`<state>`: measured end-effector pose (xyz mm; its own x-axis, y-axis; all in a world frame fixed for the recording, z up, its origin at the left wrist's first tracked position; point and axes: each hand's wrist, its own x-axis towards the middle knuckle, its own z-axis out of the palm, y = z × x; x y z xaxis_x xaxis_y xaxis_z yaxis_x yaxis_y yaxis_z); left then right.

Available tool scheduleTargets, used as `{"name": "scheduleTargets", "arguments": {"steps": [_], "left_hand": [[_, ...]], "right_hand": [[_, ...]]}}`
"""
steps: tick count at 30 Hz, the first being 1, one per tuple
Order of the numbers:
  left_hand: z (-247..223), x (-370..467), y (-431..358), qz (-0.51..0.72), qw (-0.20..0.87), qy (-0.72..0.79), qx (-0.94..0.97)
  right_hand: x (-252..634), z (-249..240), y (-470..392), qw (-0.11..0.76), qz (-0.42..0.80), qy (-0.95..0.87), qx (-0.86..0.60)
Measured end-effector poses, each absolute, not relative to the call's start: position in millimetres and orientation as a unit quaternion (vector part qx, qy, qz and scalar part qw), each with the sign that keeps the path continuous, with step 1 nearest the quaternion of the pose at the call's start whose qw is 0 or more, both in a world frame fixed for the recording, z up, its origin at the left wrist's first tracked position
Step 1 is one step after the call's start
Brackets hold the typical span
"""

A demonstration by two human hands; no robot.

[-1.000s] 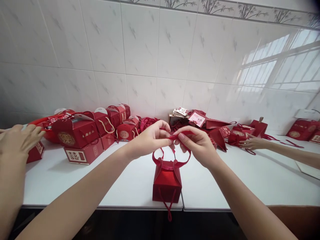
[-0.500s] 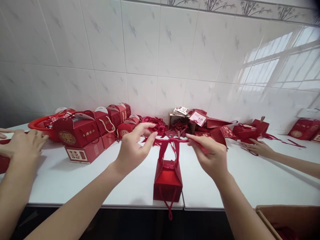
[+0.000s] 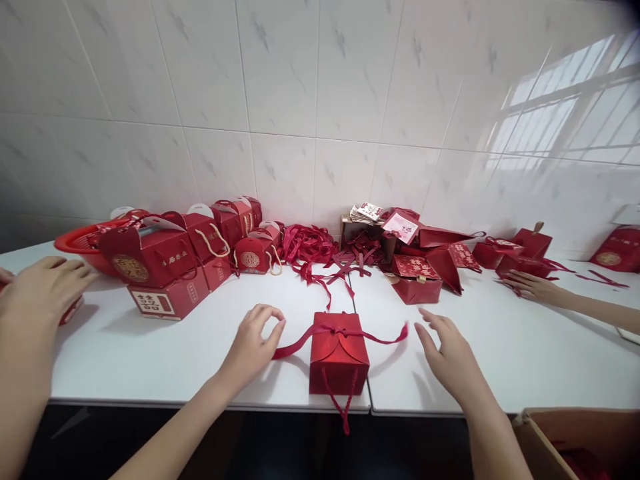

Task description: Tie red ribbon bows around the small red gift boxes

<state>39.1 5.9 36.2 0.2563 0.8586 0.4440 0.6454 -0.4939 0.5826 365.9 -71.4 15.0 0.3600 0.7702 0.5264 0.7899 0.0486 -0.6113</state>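
A small red gift box (image 3: 339, 380) stands near the table's front edge, its curved top flaps folded over. A dark red ribbon (image 3: 295, 343) crosses its top with a knot in the middle, and twisted cord handles hang over the front. To the left of the box is my left hand (image 3: 253, 347), thumb and forefinger tips together. The ribbon's left end disappears behind that thumb, so I cannot see whether it is gripped. My right hand (image 3: 453, 357), fingers apart, is just beyond the ribbon's other end, which hangs free in the air.
Red gift boxes (image 3: 170, 257) are stacked at left beside a red plastic basket (image 3: 75, 241). A ribbon pile (image 3: 307, 243) and folded red bags (image 3: 415, 287) lie behind. Other people's hands (image 3: 43, 293) work at both sides; a cardboard box (image 3: 530, 427) stands at lower right.
Both hands have come down and apart. My right hand has let go of the ribbon, which has dropped from above onto the box top. The box's raised top now lies flatter.
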Motion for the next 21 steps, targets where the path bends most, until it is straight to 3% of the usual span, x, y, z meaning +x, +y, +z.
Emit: {"name": "scheduleTargets", "arguments": {"steps": [3, 9, 14, 17, 21], "left_hand": [[50.9, 64.9, 0.0, 0.391, 0.272, 0.422, 0.771], [43.6, 93.2, -2.4, 0.355, 0.450, 0.399, 0.716], [54.3, 81.9, 0.1, 0.290, 0.431, 0.435, 0.735], [71.4, 63.5, 10.6, 0.229, 0.394, 0.466, 0.758], [96.5, 51.0, 25.7, -0.059, 0.477, 0.390, 0.786]], "right_hand": [[337.5, 34.5, -64.5, 0.469, 0.109, -0.613, -0.627], [297.4, 39.9, -51.8, 0.418, 0.321, -0.655, -0.541], [303.6, 41.5, -47.9, 0.511, 0.419, -0.562, -0.497], [319.0, 52.9, -54.8, 0.477, 0.352, -0.652, -0.472], [323.6, 63.2, -62.8, 0.354, 0.129, -0.745, -0.550]]}}
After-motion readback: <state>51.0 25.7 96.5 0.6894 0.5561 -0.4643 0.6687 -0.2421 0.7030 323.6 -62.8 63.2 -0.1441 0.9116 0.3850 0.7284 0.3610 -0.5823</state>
